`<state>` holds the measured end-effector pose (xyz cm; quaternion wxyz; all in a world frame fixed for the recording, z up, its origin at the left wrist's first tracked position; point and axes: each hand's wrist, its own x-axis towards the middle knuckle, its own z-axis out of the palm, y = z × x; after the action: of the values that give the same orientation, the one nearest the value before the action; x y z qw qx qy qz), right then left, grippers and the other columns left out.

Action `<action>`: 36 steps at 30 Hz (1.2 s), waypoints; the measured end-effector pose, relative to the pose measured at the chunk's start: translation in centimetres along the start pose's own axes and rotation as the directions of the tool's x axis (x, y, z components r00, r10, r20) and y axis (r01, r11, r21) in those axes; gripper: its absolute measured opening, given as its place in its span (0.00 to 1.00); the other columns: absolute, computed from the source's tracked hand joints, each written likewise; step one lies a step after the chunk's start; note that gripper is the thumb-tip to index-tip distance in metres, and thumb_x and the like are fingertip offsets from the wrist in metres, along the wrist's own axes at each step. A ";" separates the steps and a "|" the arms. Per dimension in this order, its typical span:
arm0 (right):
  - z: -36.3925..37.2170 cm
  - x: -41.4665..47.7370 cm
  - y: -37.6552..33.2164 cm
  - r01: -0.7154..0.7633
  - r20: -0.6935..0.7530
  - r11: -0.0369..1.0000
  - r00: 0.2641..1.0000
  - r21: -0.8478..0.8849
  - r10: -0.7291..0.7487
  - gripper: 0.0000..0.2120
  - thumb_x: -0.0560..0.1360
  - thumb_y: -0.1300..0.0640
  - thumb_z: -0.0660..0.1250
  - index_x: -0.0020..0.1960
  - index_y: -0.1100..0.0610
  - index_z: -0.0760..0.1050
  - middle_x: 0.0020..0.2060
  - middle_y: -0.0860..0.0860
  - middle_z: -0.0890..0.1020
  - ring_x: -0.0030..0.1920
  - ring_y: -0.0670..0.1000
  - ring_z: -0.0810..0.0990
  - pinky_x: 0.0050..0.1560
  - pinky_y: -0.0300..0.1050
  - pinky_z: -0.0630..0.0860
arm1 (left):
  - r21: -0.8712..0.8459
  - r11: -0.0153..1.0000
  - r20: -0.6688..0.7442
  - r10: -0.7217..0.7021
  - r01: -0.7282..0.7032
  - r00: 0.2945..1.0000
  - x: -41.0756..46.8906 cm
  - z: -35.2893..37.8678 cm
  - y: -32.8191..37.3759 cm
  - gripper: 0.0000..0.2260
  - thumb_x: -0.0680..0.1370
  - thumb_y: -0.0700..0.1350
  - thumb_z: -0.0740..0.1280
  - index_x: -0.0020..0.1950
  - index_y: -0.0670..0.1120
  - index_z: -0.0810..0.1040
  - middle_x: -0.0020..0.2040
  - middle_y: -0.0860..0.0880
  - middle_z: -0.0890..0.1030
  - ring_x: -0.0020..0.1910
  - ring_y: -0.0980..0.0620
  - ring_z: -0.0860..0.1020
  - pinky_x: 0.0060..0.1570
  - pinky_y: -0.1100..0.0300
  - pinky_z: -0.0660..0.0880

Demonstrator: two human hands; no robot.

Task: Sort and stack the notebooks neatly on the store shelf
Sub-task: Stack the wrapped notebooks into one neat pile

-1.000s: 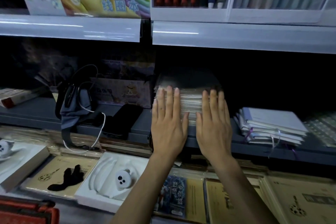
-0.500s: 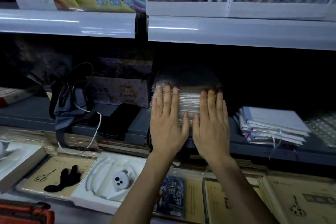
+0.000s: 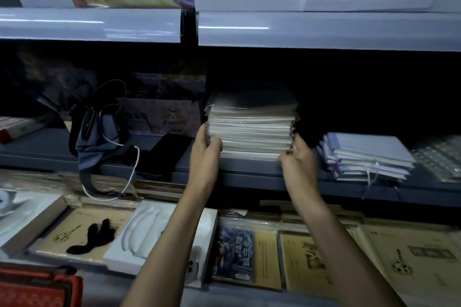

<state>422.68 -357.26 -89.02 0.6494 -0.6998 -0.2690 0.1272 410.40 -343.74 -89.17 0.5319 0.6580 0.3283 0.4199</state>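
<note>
1. Both hands gripped the notebook stack (image 3: 252, 129). Left hand (image 3: 207, 147) was curled round its lower left front corner, right hand (image 3: 298, 159) round its lower right corner. Right fingertips were hidden behind the stack.
2. Stack sat on the dark middle shelf (image 3: 249, 177), close to the front lip. It was plastic-wrapped, with spiral wire showing at the right edge. Top few notebooks looked slightly off from the lower ones, sides not flush.
3. Small notebook pile (image 3: 366, 157) with ribbons lay to the right on the same shelf, apart from the stack. Black flat object (image 3: 167, 154) lay just left, then a grey bag (image 3: 97, 142) with a white cable (image 3: 132, 172).
4. Kraft-cover books (image 3: 306, 262) lay on the display below and the upper shelf (image 3: 324, 32) hung overhead.
5. Likely step: squaring or shifting the stack.
6. Risks, as a judgement:
   - Grip was low only, so slick wrappers could let the top notebooks slide forward off the lip if it is pulled or tilted.
   - Spiral wire could snag the right fingers or the neighbouring wrap.
   - A sideways shove could bump the ribbon pile or the black object.
</note>
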 end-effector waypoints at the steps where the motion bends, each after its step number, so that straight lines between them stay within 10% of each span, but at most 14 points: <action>1: 0.1 -0.2 -0.1 -0.014 0.002 1.000 1.000 0.005 0.014 0.35 0.76 0.73 0.58 0.81 0.53 0.62 0.61 0.34 0.76 0.57 0.31 0.71 0.53 0.29 0.75 | 0.018 1.000 0.019 -0.001 0.001 1.000 0.0 0.1 -0.2 0.33 0.70 0.50 0.60 0.77 0.51 0.70 0.59 0.47 0.81 0.54 0.52 0.78 0.54 0.56 0.70; 6: 0.5 -0.4 -0.6 -0.028 -0.015 0.999 0.999 0.017 0.028 0.40 0.76 0.76 0.56 0.83 0.53 0.55 0.78 0.48 0.65 0.63 0.40 0.66 0.57 0.31 0.60 | 0.000 1.000 0.063 0.002 -0.002 0.998 0.4 -0.1 -0.9 0.36 0.68 0.46 0.61 0.79 0.53 0.69 0.47 0.55 0.78 0.39 0.60 0.73 0.46 0.57 0.70; 9: 0.7 -0.5 -0.5 -0.030 -0.026 0.999 0.999 -0.037 0.029 0.40 0.76 0.76 0.57 0.84 0.53 0.54 0.80 0.50 0.62 0.59 0.26 0.65 0.59 0.30 0.59 | 0.000 1.000 0.064 -0.016 0.016 0.998 0.5 -0.2 -0.9 0.40 0.66 0.46 0.62 0.81 0.56 0.67 0.56 0.54 0.82 0.45 0.58 0.76 0.50 0.56 0.72; 12: 1.0 -0.5 -0.1 -0.020 -0.081 0.993 0.997 -0.116 0.010 0.40 0.75 0.73 0.58 0.83 0.51 0.55 0.77 0.51 0.67 0.54 0.47 0.80 0.40 0.37 0.80 | 0.030 0.999 0.066 -0.016 0.014 0.998 0.2 -0.1 -0.7 0.43 0.66 0.48 0.62 0.84 0.56 0.62 0.62 0.60 0.78 0.60 0.56 0.76 0.61 0.55 0.72; 18: 0.5 -0.8 0.2 0.004 -0.033 0.963 0.999 -0.268 -0.013 0.42 0.75 0.72 0.59 0.84 0.50 0.52 0.55 0.49 0.75 0.45 0.56 0.82 0.33 0.50 0.75 | 0.124 0.992 0.063 0.017 -0.025 0.998 -1.0 0.2 0.3 0.43 0.68 0.51 0.62 0.85 0.53 0.58 0.64 0.59 0.72 0.63 0.57 0.70 0.62 0.60 0.64; 21: 0.3 -0.8 -0.2 -0.014 -0.012 0.981 1.000 -0.194 0.012 0.41 0.74 0.75 0.56 0.83 0.52 0.55 0.71 0.49 0.73 0.57 0.48 0.80 0.43 0.31 0.79 | 0.054 0.998 0.108 -0.020 0.014 0.994 -0.8 -0.6 0.0 0.43 0.70 0.50 0.64 0.86 0.53 0.55 0.77 0.58 0.69 0.73 0.58 0.68 0.74 0.55 0.64; 24: 0.1 -0.7 -0.7 -0.027 0.002 0.981 1.000 -0.190 0.028 0.41 0.75 0.72 0.57 0.83 0.48 0.54 0.73 0.48 0.72 0.43 0.40 0.81 0.31 0.29 0.74 | 0.039 0.999 0.030 -0.008 0.007 1.000 -1.3 -0.9 -0.2 0.36 0.73 0.46 0.64 0.83 0.49 0.64 0.75 0.52 0.74 0.71 0.56 0.73 0.75 0.54 0.68; 29: -1.2 -0.4 -0.3 -0.044 -0.028 0.973 0.999 -0.225 0.039 0.34 0.77 0.70 0.58 0.81 0.55 0.59 0.67 0.53 0.77 0.61 0.54 0.80 0.60 0.50 0.77 | 0.300 0.951 -0.062 0.095 -0.072 0.994 -2.4 -1.5 -1.4 0.16 0.78 0.38 0.63 0.64 0.48 0.78 0.52 0.52 0.84 0.55 0.48 0.82 0.60 0.50 0.77; 36: -1.9 1.0 -0.3 -0.275 0.024 0.935 0.961 0.226 0.277 0.25 0.76 0.77 0.56 0.70 0.64 0.74 0.64 0.57 0.75 0.57 0.60 0.76 0.38 0.42 0.84 | 0.537 0.842 -0.065 -0.030 0.060 0.997 -1.7 -0.5 -2.8 0.28 0.69 0.52 0.58 0.70 0.51 0.75 0.61 0.51 0.83 0.65 0.49 0.78 0.80 0.45 0.44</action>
<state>424.41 -358.30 -88.33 0.7018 -0.6523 -0.1494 0.2442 409.30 -344.40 -92.17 0.3267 0.7613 0.4624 0.3161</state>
